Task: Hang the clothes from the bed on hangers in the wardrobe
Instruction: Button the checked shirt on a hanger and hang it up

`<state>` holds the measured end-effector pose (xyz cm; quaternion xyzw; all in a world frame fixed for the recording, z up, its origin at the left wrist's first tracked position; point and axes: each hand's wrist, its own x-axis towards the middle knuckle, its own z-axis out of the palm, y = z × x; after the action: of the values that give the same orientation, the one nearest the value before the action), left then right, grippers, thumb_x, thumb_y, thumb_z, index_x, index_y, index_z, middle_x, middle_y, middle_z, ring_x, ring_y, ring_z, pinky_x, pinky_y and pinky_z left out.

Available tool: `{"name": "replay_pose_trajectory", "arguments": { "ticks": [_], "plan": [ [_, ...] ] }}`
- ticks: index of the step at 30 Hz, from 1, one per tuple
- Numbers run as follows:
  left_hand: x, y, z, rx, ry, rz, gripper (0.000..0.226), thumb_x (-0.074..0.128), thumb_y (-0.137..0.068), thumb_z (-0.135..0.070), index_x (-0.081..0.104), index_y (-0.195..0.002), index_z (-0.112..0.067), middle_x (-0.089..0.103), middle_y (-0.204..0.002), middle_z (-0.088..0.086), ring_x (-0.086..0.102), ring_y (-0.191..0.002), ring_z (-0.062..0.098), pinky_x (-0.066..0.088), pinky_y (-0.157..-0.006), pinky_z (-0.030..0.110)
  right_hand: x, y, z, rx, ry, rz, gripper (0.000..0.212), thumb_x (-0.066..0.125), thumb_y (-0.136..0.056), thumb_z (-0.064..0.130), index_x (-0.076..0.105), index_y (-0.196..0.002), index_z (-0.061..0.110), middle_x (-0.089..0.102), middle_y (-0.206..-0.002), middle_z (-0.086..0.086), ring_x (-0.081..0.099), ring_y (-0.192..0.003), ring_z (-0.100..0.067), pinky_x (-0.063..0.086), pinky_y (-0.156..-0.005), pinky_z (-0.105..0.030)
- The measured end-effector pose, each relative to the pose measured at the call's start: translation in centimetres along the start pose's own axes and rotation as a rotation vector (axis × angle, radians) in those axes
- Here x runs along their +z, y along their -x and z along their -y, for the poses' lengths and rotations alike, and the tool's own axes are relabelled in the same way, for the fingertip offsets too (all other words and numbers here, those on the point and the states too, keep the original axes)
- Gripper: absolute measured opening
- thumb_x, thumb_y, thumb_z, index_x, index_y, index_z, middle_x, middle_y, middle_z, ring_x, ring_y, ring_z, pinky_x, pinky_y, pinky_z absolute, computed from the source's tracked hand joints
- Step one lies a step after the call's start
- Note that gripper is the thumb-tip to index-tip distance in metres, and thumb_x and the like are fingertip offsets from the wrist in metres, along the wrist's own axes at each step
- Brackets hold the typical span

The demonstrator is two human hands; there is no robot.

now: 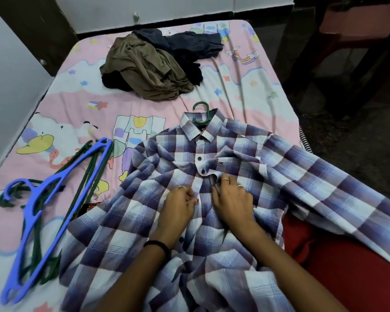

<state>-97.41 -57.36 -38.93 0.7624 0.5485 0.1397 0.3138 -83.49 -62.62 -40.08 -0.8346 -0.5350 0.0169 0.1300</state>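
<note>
Head view: both hands curled onto the checked shirt at its button placket, just below the second dark button. Left hand pinching the left edge of the front between bent fingers and thumb, ring visible, black band round the wrist. Right hand pinching the facing edge beside it, fingertips tucked into the fabric, two rings visible. Hands close together, nearly touching across the placket.

Shirt spread face up on the bed, collar pointing away, one sleeve trailing off to the right over the mattress edge. Green hanger already inside the shirt, only its hook showing above the collar, lying flat on the pink cartoon sheet.

Left of the shirt, a blue hanger lying on a bundle of dark green hangers, just beside the shirt's hem.

Further up the bed, well apart from the shirt, a crumpled pile: olive-brown garment on top of dark clothes.

Red fabric at lower right, partly under the sleeve.
</note>
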Motion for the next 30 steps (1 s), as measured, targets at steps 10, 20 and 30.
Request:
{"name": "replay_pose_trajectory", "arguments": {
  "ticks": [10, 20, 30],
  "plan": [
    [1.4, 1.9, 0.1, 0.008, -0.19, -0.044, 0.016, 0.05, -0.093, -0.006, 0.063, -0.101, -0.003, 0.051, -0.116, 0.012, 0.058, -0.099, 0.03, 0.047, -0.087, 0.037, -0.4, -0.1, -0.8, 0.051, -0.124, 0.013, 0.031, 0.042, -0.096, 0.026, 0.055, -0.118, 0.008, 0.065, -0.108, -0.01, 0.066, -0.084, -0.033, 0.037, -0.057, -0.034],
    [1.5, 3.3, 0.1, -0.048, -0.185, -0.084, 0.019, 0.046, -0.088, 0.005, 0.059, -0.1, -0.003, 0.051, -0.115, 0.014, 0.052, -0.107, 0.031, 0.043, -0.089, 0.034, -3.5, -1.0, -1.2, 0.123, -0.486, 0.193, 0.011, 0.058, -0.079, 0.025, 0.055, -0.075, 0.015, 0.062, -0.076, -0.001, 0.059, -0.076, -0.023, 0.045, -0.062, -0.032],
    [-1.0, 4.5, -1.0, -0.046, -0.042, -0.147, 0.01, 0.059, -0.087, -0.002, 0.066, -0.084, -0.009, 0.066, -0.08, 0.004, 0.062, -0.079, 0.02, 0.036, -0.065, 0.017, -7.1, 1.1, 0.0, -0.11, -0.542, 0.494, 0.014, 0.062, -0.076, 0.026, 0.054, -0.068, 0.018, 0.059, -0.065, 0.004, 0.054, -0.062, -0.014, 0.044, -0.059, -0.028]
  ]
}}
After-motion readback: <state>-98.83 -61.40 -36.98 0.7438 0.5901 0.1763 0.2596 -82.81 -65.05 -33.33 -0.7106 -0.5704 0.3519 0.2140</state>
